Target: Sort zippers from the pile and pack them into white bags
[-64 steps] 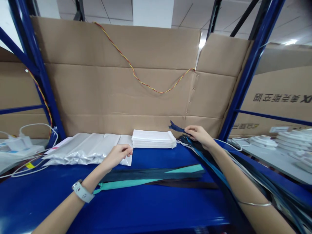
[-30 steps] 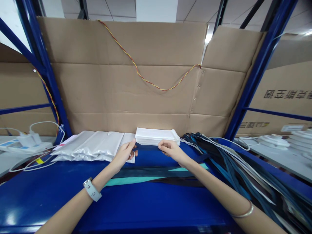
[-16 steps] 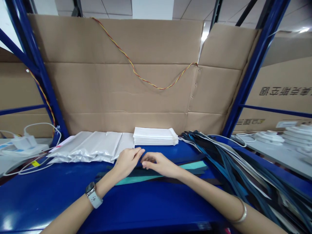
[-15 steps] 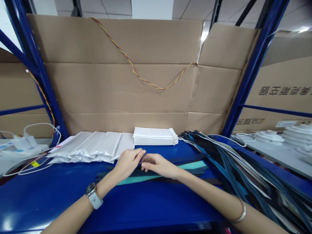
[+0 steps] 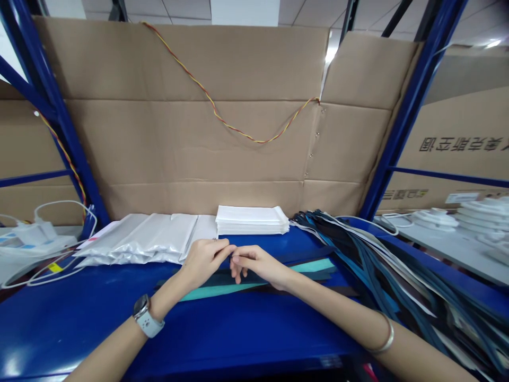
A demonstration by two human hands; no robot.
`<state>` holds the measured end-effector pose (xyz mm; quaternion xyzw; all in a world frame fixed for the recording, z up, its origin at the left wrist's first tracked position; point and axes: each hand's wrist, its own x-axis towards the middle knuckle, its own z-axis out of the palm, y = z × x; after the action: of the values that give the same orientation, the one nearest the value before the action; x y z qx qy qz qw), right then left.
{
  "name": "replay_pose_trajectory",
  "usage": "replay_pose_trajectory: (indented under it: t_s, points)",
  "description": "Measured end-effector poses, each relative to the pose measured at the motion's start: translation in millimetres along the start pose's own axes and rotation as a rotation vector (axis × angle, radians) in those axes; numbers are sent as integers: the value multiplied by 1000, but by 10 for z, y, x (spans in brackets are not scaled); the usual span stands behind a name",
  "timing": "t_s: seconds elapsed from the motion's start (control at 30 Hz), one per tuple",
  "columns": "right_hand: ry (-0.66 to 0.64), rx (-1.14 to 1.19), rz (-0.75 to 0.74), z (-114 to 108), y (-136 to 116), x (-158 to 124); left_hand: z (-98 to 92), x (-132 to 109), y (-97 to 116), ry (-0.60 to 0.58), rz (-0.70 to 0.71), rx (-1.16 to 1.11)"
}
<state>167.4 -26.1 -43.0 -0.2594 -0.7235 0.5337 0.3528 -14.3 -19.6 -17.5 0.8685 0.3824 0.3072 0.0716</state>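
Above the middle of the blue tabletop, my left hand point(image 5: 205, 261) and my right hand point(image 5: 260, 265) meet at the fingertips. The left one is closed, with thumb and forefinger pressed together. On my right hand, thumb and forefinger pinch while the other fingers hang down. Whatever is between the fingertips is too small or hidden to name. Beneath both hands lie flat fabric-like strips, with a teal strip point(image 5: 222, 292) among dark ones point(image 5: 296, 257). Behind them is a stack of white flat packets or sheets point(image 5: 251, 220).
White plastic-looking packages point(image 5: 147, 239) lie at the back left. A long bundle of dark, blue and white strips point(image 5: 369, 265) runs along the right side. White cables and a power strip point(image 5: 34, 241) sit far left. Cardboard point(image 5: 191, 143) walls the back between blue posts point(image 5: 401, 127).
The view has shifted slightly. My right hand's lower fingers have dropped and spread downward, and its thumb and forefinger have come up against my left fingertips.
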Motion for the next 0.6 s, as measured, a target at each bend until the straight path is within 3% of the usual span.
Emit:
replay_pose_trajectory:
  t_s: [0.1,0.17,0.27,0.33,0.47,0.6]
  points:
    - [89,-149,-27,-38,55,31,-71,4,-25,100,22,37]
    - [168,-300,-35,-158,92,54,-222,21,-92,246,-13,74]
    - [317,-620,-59,-502,101,63,-599,25,-341,495,-126,228]
    - [402,-850,-74,-789,86,41,-881,-9,-604,584,-232,363]
    - [503,-1055,-7,-1238,84,-27,-1285,-161,-1158,562,-520,606]
    - [413,-954,17,-1333,101,-64,-1399,-298,-1398,426,-727,729]
